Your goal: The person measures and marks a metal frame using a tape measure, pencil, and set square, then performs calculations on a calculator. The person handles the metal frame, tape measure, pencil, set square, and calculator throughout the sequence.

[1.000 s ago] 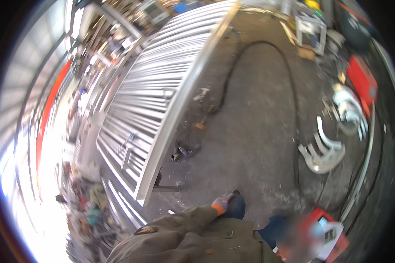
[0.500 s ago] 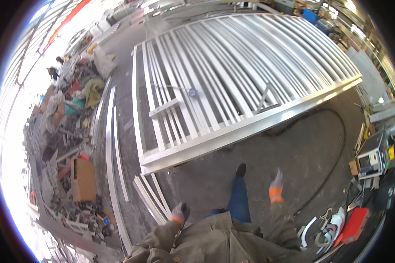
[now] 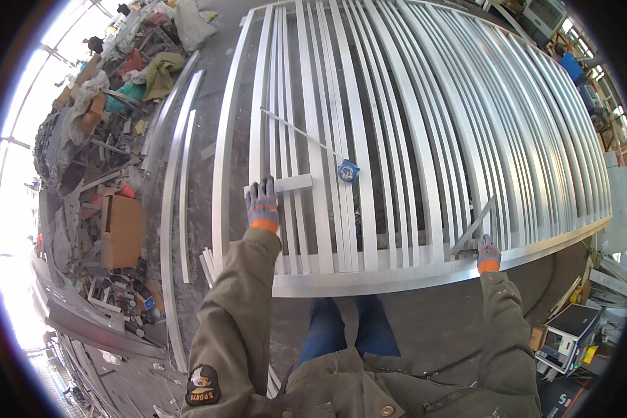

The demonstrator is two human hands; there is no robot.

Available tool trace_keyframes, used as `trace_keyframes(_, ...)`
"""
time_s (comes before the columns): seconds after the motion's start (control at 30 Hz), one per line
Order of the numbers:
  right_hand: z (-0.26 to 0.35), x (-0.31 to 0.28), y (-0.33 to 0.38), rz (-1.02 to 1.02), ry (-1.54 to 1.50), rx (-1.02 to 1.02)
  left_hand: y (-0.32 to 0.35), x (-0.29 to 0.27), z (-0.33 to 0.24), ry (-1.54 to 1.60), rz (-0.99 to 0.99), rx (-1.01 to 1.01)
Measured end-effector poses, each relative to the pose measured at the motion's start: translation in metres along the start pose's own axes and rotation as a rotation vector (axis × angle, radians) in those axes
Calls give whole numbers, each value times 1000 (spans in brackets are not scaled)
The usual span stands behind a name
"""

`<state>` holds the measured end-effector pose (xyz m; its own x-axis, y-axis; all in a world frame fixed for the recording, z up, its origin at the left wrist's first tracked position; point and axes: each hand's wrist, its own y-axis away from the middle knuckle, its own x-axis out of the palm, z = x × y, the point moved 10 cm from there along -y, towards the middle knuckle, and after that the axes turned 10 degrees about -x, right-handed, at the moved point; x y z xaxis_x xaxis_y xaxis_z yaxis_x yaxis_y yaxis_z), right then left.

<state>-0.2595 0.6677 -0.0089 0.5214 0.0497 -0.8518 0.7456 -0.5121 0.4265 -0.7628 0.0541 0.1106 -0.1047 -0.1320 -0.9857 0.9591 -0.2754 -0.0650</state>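
A large frame of silvery metal rails [image 3: 397,275] with many parallel slats lies before me. My left hand [image 3: 262,203], in a grey glove with an orange cuff, reaches over its left part. The fingers lie stretched out at the left end of a short metal bar [image 3: 294,183] set across the slats. My right hand [image 3: 488,253], gloved alike, is at the frame's near rail with fingers pointing forward, beside a thin metal angle piece [image 3: 475,224]. A blue tape measure [image 3: 347,171] rests on the slats, its blade [image 3: 299,130] drawn out to the far left.
Scrap, sacks and a cardboard box [image 3: 121,231] are heaped on the left. Long metal strips [image 3: 176,209] lie on the floor between heap and frame. A boxy white-and-dark machine [image 3: 568,338] stands at the lower right, near loose metal pieces [image 3: 612,282].
I have come closer to the frame. Both hands, low by my body before, now reach forward: the left to the short bar, the right to the near rail by the angle piece.
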Motion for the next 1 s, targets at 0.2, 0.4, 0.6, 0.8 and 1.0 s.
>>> trace_keyframes(0.2,45,-73,36,52,109,-246,-61,17,-27,97,389,155)
trace_keyframes(0.4,60,-105,102,7,-231,-86,-73,-27,-141,869,302,289)
trace_keyframes(0.6,93,-165,219,-627,-662,141,-85,101,-244,1089,995,-116)
trace_keyframes(0.8,176,-105,336,-340,-1051,585,-101,135,-254,875,919,-123)
trace_keyframes(1.0,278,-55,422,-176,-1094,801,-62,51,-227,1111,883,31)
